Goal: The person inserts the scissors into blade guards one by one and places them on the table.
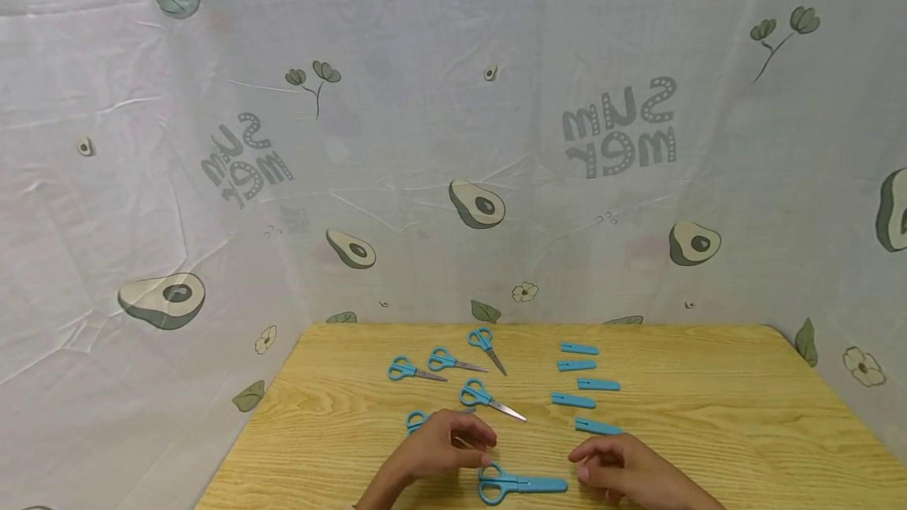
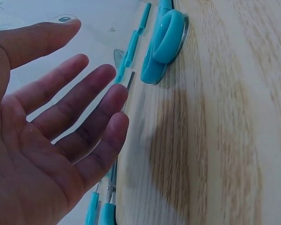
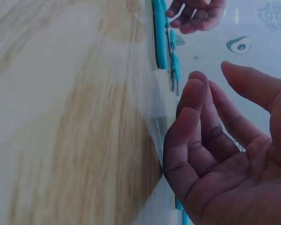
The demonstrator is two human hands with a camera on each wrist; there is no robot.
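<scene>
A pair of scissors with light blue handles, its blades inside a blue cap (image 1: 542, 485), lies on the table between my hands. My left hand (image 1: 448, 445) hovers by the handle end, fingers loosely bent and apart; the left wrist view shows its palm with nothing in it and the scissors' handle (image 2: 153, 74) beyond. Near the tip of the cap is my right hand (image 1: 627, 464), its relaxed fingers holding nothing. Uncapped scissors (image 1: 478, 393) lie past my left hand, one pair partly hidden by it. Beyond my right hand is a loose blue cap (image 1: 597, 426).
Several more uncapped scissors (image 1: 403, 368) are spread over the back left of the wooden table (image 1: 708, 392). Several loose caps (image 1: 573, 400) form a rough column right of the middle. A pale printed curtain (image 1: 425, 140) hangs behind and at the sides.
</scene>
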